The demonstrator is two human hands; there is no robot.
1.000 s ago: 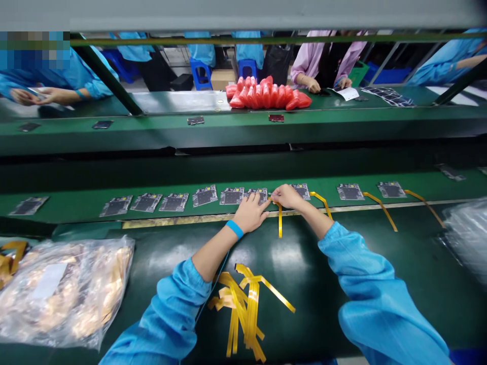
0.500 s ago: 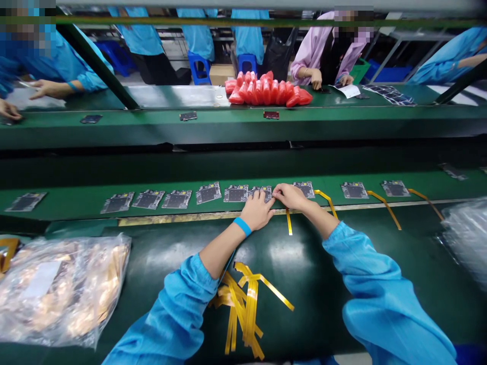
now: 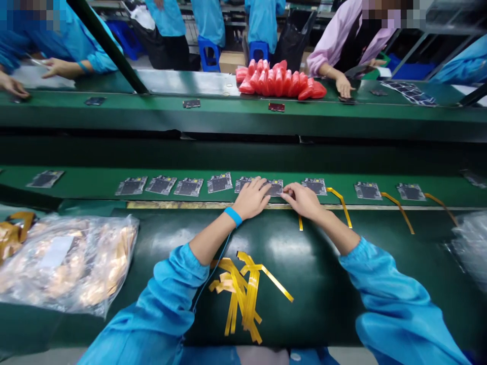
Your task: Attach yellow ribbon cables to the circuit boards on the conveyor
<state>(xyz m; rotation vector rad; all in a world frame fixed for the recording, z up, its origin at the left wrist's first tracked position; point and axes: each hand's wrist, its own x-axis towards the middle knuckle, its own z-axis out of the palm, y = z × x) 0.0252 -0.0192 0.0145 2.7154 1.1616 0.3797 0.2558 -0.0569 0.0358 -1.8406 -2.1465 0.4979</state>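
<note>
- Since the earlier frame, the view has tipped down and both hands have settled lower on the same board; the yellow strip under the right hand shows shorter below the belt edge.
- The room is a factory line: a far green bench [image 3: 213, 109] carries a row of red packets [image 3: 279, 83], with co-workers in blue and pink sleeves behind it.
- The near conveyor belt [image 3: 95, 178] bears a row of circuit boards running left to right; those to the right each trail a yellow strip.
- The dark work table [image 3: 323, 263] holds a clear bag [image 3: 64, 266] at left and a loose pile of yellow strips [image 3: 241, 294] between the forearms.
- Left hand [image 3: 251, 198]: palm down, fingers spread flat, pressing on the circuit board [image 3: 274, 187].
- Right hand [image 3: 304, 200]: fingertips pressed together at the board's right edge, pinching the top of the yellow strip [image 3: 300, 223], which hangs over the belt edge.
</note>
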